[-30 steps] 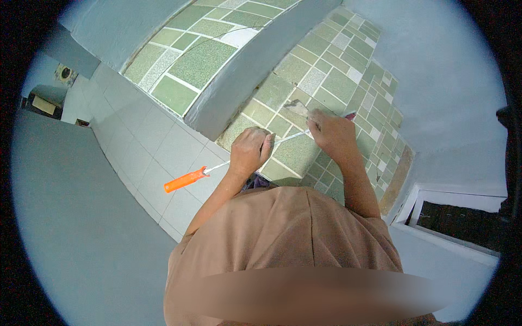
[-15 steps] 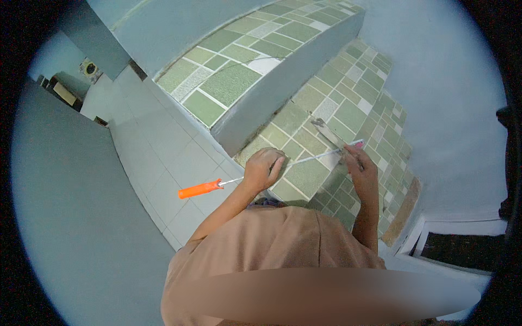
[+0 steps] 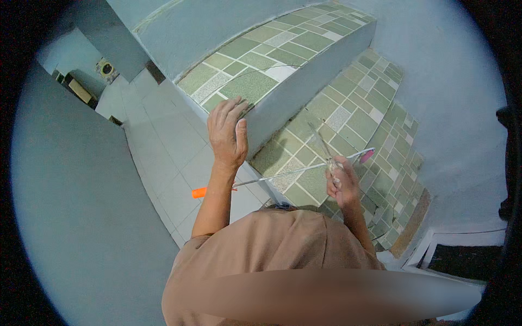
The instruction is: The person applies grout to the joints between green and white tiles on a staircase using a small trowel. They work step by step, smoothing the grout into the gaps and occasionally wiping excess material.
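My left hand (image 3: 227, 133) is open, fingers extended, at the edge of the raised tiled step (image 3: 247, 86), and seems to rest on it. My right hand (image 3: 343, 185) is closed around a narrow, pale flat tool (image 3: 319, 140), blurred, pointing up and away over the lower tiled step (image 3: 296, 179). A thin-rod roller frame (image 3: 272, 176) with an orange handle (image 3: 200, 193) passes behind my left forearm and reaches my right hand. Near its far end is a pink piece (image 3: 367, 156). I cannot tell whether my right hand also grips the rod.
Pale floor tiles (image 3: 157, 136) run along the left beside a grey wall (image 3: 81, 206). A bluish wall (image 3: 451, 98) closes the right side. A white-framed dark panel (image 3: 462, 250) is low at the right; a round yellowish object (image 3: 106, 69) stands far left.
My left hand has moved up and away from beside the rod to the raised step's edge, its fingers straightening. My right hand has drawn slightly nearer, and its tool points more steeply away.
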{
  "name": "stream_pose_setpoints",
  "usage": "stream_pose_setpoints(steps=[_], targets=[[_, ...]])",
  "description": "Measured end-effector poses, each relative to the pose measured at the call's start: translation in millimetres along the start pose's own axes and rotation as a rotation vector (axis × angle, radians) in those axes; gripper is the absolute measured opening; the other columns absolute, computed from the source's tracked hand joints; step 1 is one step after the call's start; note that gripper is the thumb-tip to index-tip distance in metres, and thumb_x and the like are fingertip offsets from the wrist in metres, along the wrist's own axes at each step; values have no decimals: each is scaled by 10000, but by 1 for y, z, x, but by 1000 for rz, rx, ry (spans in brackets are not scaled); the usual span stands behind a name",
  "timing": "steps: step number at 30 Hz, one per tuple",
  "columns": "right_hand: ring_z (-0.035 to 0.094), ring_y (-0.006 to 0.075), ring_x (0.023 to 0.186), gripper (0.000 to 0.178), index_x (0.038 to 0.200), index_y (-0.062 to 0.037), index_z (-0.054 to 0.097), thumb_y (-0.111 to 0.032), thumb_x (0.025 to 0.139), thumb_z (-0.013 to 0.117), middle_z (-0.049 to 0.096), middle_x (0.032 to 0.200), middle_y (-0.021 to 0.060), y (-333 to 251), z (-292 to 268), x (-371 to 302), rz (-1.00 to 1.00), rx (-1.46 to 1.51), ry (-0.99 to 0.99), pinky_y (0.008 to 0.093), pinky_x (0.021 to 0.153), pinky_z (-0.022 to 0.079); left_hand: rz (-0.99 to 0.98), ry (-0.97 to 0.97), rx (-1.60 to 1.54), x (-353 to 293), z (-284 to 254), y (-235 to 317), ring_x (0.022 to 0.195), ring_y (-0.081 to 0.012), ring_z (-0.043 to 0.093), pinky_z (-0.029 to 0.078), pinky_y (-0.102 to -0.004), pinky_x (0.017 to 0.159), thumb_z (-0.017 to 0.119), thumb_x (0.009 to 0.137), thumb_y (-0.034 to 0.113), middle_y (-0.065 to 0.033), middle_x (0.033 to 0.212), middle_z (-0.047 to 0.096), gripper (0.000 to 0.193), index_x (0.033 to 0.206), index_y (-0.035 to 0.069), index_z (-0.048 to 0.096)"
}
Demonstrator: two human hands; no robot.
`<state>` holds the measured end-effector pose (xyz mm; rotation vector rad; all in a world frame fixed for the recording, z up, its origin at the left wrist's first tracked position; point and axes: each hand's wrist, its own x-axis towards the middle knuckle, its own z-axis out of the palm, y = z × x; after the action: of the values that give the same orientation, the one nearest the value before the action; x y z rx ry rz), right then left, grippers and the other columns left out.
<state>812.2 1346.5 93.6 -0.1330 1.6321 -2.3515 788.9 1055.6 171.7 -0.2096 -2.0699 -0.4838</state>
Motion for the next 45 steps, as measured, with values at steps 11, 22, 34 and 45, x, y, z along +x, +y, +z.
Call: stream_pose_setpoints(steps=[11, 22, 34, 45], targets=[[489, 108, 601, 205, 1122, -16, 439, -100, 937, 409, 482, 814, 63, 42, 63, 40, -14, 169, -209, 254, 488, 425, 114, 104, -32, -7, 18, -16, 965, -305, 613, 405, -407, 921, 286, 1015, 341, -116, 959, 690, 522, 942, 44, 709], [386, 66, 402, 221, 913, -46, 483, -248, 978, 546, 419, 556, -26, 52, 23, 18, -7, 80, 33, 244, 364, 303, 196, 175, -55, -14, 28, -27, 941, -315, 620, 417, -417, 896, 232, 1025, 320, -138, 930, 693, 559, 936, 22, 695], [451, 82, 457, 242, 927, -23, 531, -258, 938, 587, 495, 572, 8, 36, -50, -27, -70, -77, 434, 263, 420, 351, 156, 134, -32, -12, 27, -21, 946, -278, 614, 439, -415, 895, 282, 1026, 243, -100, 945, 694, 472, 961, 18, 691], [474, 95, 440, 217, 1013, -37, 617, -218, 893, 608, 520, 577, 1, 41, -85, -40, -90, -419, 680, 270, 416, 364, 292, -548, -171, -80, 53, 69, 1067, -284, 538, 378, -430, 919, 647, 830, 134, -92, 1101, 611, 269, 1090, 68, 635]])
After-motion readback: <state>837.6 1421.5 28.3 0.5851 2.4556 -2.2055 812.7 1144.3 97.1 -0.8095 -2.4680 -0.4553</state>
